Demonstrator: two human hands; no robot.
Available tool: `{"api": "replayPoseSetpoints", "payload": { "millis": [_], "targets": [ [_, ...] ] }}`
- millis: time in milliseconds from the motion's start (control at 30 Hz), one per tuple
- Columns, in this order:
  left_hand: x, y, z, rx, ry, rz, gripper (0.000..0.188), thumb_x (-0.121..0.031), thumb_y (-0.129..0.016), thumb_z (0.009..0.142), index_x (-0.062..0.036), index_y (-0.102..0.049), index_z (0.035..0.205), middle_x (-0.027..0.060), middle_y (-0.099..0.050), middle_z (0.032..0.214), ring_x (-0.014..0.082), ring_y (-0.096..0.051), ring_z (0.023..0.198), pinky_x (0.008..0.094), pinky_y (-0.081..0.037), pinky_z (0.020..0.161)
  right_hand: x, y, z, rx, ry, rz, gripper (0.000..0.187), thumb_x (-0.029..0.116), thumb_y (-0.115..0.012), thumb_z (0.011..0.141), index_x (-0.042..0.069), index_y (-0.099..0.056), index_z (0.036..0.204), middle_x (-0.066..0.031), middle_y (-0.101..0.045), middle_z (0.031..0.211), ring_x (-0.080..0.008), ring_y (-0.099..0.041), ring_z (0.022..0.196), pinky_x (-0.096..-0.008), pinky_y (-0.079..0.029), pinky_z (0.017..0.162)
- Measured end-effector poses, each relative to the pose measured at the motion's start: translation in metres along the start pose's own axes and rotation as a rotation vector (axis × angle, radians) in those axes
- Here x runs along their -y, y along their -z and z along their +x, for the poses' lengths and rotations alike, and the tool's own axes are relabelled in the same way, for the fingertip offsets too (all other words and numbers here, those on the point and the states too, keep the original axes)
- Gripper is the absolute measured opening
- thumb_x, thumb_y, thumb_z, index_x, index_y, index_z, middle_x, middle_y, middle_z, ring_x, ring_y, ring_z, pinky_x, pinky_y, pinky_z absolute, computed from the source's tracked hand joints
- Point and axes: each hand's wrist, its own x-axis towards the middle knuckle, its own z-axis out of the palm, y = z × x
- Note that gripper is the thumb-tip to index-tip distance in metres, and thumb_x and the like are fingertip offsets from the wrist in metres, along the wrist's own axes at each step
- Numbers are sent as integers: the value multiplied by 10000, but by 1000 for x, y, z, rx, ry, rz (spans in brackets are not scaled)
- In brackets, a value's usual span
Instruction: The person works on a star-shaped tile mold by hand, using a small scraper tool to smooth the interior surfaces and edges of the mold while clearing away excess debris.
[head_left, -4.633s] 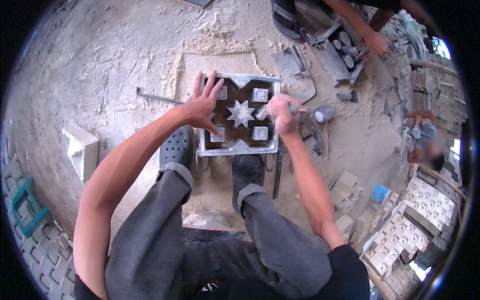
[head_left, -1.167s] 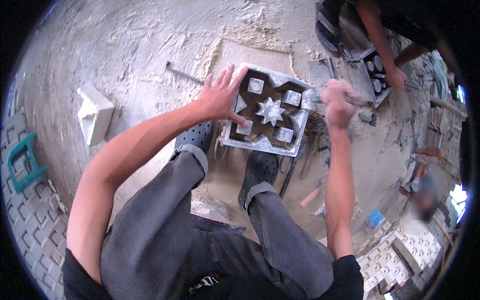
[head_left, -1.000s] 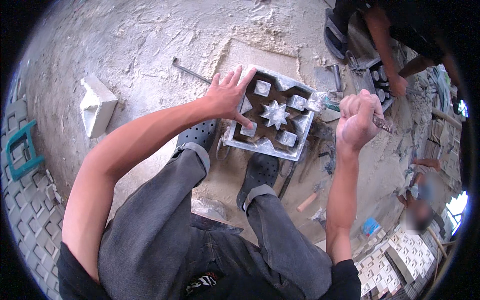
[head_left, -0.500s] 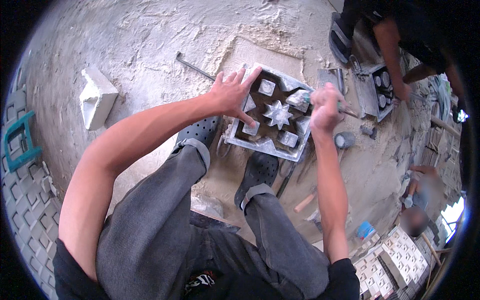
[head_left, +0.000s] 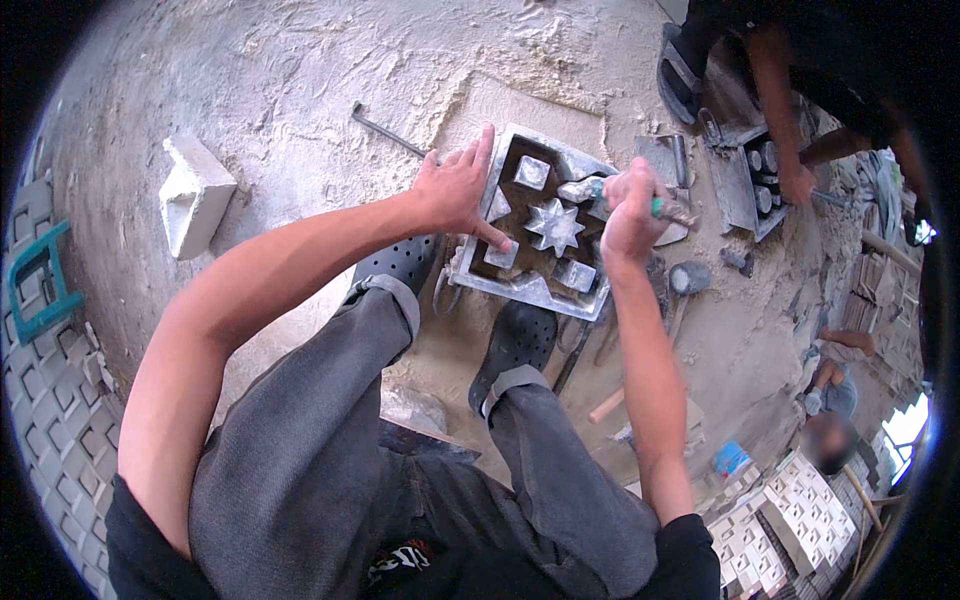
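Note:
A grey metal mould (head_left: 535,290) lies on the dusty ground before my feet. Inside it are an eight-pointed star block (head_left: 555,228) at the centre and several square blocks around it. My left hand (head_left: 455,195) rests on the mould's left rim, fingers spread, its thumb touching the near-left square block (head_left: 501,254). My right hand (head_left: 632,215) is closed around a brush (head_left: 580,190) with green on its handle. The brush's whitish end is over the upper right part of the mould, near the star. My fingers hide the middle of its handle.
A chipped white block (head_left: 200,195) lies at left, beyond a teal frame (head_left: 42,282). Right of the mould are a flat trowel (head_left: 660,158) and a hammer (head_left: 690,278). A co-worker's hand (head_left: 797,183) is at another mould (head_left: 765,185). Patterned tiles (head_left: 815,520) are stacked lower right.
My right hand has moved slightly left with the brush, whose whitish end is now closer to the star. My left hand stays on the rim, its fingers shifted a little left.

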Motion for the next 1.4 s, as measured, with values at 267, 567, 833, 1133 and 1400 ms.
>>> {"api": "replayPoseSetpoints", "payload": {
  "millis": [267,567,833,1133,1400],
  "targets": [
    [-2,4,-1,60,9,-17,1651,-856,-712,398,97,122,1456,291,-371,1434,378,-415,1322,524,-309,1096,4,-1,8,-34,-131,5,424,197,-551,942,134,-381,558,27,-353,514,-104,-322,474,-307,-347,527],
    [0,0,2,5,-20,-23,1632,-837,-732,414,77,118,1466,311,-430,1379,378,-452,1294,509,-326,1090,32,-31,-26,-50,-42,-18,390,242,-579,968,78,-473,630,2,-491,629,-75,-426,575,-247,-354,560],
    [-5,11,5,144,8,-45,1610,-829,-729,446,72,135,1463,291,-370,1435,383,-434,1308,562,-318,1082,27,-19,-2,544,-19,-324,409,135,-522,978,57,-459,581,37,-379,543,-74,-341,497,-277,-282,483],
    [10,-2,5,32,-108,-140,1621,-778,-777,431,61,151,1462,318,-183,1514,415,-446,1289,527,-384,1040,82,-46,-26,166,33,86,469,198,-564,969,67,-420,543,37,-383,526,-56,-319,485,-258,-244,454],
    [-2,9,8,2,-214,-27,1607,-712,-828,402,-5,119,1491,338,-132,1520,463,-461,1253,477,-418,1025,23,-44,-35,220,36,-282,412,237,-575,971,37,-492,620,48,-448,578,-37,-365,533,-250,-284,472]
  ]
}}
